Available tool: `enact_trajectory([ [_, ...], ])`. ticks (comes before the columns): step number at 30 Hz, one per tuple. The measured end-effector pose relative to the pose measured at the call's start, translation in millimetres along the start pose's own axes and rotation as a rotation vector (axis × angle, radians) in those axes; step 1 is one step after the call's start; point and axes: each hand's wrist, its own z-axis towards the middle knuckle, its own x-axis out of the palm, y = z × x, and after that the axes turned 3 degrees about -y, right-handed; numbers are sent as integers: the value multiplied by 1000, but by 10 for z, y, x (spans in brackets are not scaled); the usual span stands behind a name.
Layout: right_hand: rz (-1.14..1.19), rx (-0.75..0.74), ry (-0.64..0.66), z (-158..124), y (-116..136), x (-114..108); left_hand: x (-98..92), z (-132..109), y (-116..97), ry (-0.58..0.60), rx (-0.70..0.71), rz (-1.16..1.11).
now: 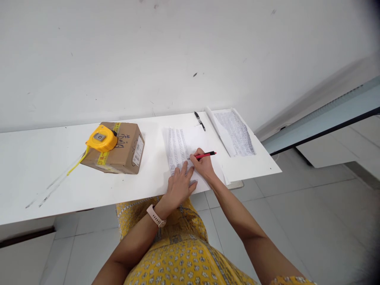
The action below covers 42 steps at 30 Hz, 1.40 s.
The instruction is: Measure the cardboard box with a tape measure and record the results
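A white sheet of paper (194,138) with columns of small handwriting lies on the white table. My left hand (179,184) rests flat on its lower part, fingers spread. Closed around a red and black pen (206,155), my right hand (203,165) sits on the paper just right of the written columns. The pen's tip points left, close to the last column; whether it touches the paper I cannot tell. To the left stands a taped brown cardboard box (127,148), with a yellow tape measure (102,138) on top.
A black pen (200,121) lies behind the paper. Farther right is a densely written sheet (234,132) with a curled left side. The tape measure's yellow blade (77,164) sticks out past the box. The white table (59,158) meets a wall at the back.
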Motion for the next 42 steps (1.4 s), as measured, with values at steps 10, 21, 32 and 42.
enact_trajectory([
  [10, 12, 22, -5, -3, 36, -13, -16, -4, -7, -7, -4, 10],
  [21, 12, 23, -8, -2, 46, -12, -29, 3, -7, 0, -1, 10],
  [32, 6, 10, -26, 2, 29, -11, -30, 3, -7, 4, -11, 16],
  [42, -3, 3, -46, 9, 22, -12, -34, 4, -14, -10, -1, 11],
])
